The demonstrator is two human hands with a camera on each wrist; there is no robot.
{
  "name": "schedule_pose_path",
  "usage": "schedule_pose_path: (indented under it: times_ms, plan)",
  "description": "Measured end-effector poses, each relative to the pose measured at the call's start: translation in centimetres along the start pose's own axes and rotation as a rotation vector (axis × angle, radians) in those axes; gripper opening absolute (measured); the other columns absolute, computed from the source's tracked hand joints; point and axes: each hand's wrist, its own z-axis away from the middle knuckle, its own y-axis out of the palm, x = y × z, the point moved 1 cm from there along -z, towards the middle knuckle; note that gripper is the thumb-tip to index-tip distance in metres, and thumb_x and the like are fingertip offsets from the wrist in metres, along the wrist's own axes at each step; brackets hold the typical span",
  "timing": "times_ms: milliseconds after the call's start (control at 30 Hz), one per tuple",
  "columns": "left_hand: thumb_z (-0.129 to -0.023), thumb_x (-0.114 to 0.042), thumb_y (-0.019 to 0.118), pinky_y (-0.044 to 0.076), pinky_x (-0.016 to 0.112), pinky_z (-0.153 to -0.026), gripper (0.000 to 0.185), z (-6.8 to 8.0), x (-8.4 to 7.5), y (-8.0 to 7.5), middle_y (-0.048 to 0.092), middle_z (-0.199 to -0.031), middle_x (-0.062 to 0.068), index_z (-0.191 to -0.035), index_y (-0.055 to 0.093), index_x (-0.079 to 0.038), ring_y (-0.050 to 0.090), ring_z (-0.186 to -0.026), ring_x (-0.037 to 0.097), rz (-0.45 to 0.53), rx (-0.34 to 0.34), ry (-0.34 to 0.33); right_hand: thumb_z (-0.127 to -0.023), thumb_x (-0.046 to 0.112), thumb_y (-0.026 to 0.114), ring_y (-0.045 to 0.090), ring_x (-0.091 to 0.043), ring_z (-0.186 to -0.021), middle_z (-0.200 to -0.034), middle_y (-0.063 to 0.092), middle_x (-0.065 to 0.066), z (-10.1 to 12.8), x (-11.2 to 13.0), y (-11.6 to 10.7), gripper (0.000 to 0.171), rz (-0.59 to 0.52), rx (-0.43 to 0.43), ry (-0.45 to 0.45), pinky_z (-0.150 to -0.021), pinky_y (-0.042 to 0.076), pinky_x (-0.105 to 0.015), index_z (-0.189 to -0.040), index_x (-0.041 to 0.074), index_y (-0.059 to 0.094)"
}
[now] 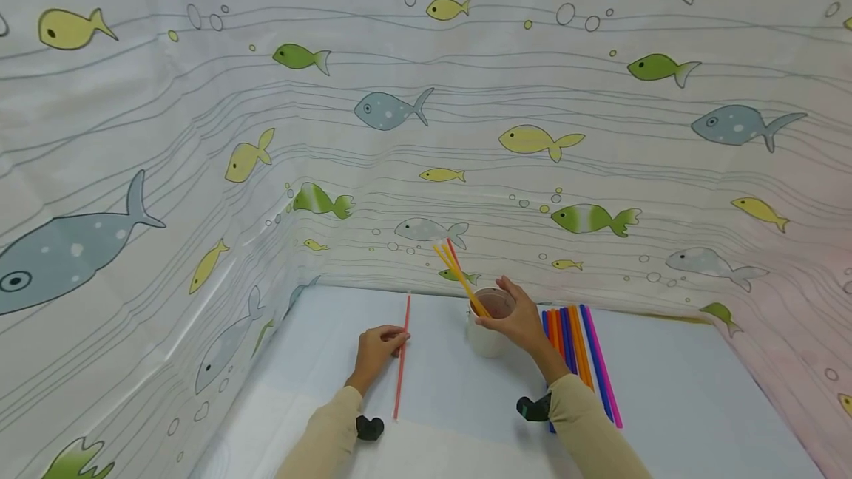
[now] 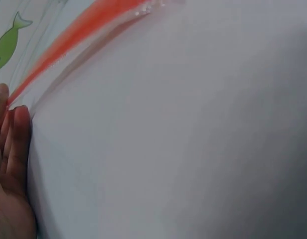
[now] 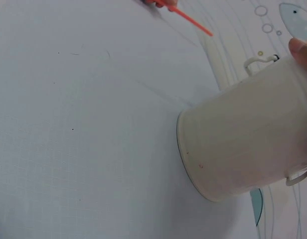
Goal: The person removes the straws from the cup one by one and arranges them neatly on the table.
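Observation:
My left hand (image 1: 381, 350) pinches a long orange-red straw (image 1: 400, 383) that lies lengthwise on the white tabletop. The same straw (image 2: 83, 27) crosses the top of the left wrist view, with the fingertips at its far end. A small white metal bucket (image 1: 488, 342) with side handles stands to the right. My right hand (image 1: 522, 324) grips its rim, thumb on the near side and fingers across the right. Yellow straws (image 1: 459, 272) and a red one lean out of the bucket's mouth. In the right wrist view the bucket (image 3: 243, 134) shows its side wall; most of that hand is out of frame.
A row of blue, orange and pink straws (image 1: 586, 350) lies on the white tabletop (image 1: 685, 390) right of the bucket, partly under the right forearm. A fish-patterned sheet (image 1: 466, 191) rises behind and along the sides.

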Motion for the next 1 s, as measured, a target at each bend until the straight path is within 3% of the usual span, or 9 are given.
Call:
schedule_pose_path:
  times_ms: [700,1000]
  plan:
    - [-0.083,-0.015,0.079,0.052,0.020,-0.050,0.018,0.16,-0.43,0.24,0.070,-0.073,0.002,-0.094,0.075,-0.002,0.061,-0.053,0.010,-0.081,0.014,-0.001,-0.066,0.045,0.089,0.036,-0.032,-0.138,-0.144,0.049,-0.006,-0.05,-0.07,-0.17,0.106,0.005,-0.002,0.004,-0.109,0.025,-0.066,-0.151,0.010,0.036]
    - [-0.084,-0.011,0.077,0.057,0.023,-0.054,0.019,0.26,-0.14,0.00,0.072,-0.080,0.006,-0.099,0.074,0.002,0.066,-0.057,0.014,-0.025,-0.001,0.007,-0.066,0.046,0.088,0.035,-0.033,-0.138,-0.146,0.047,-0.008,-0.16,-0.17,-0.11,0.108,-0.003,0.008,0.002,-0.109,0.024,-0.066,-0.153,0.013,0.033]
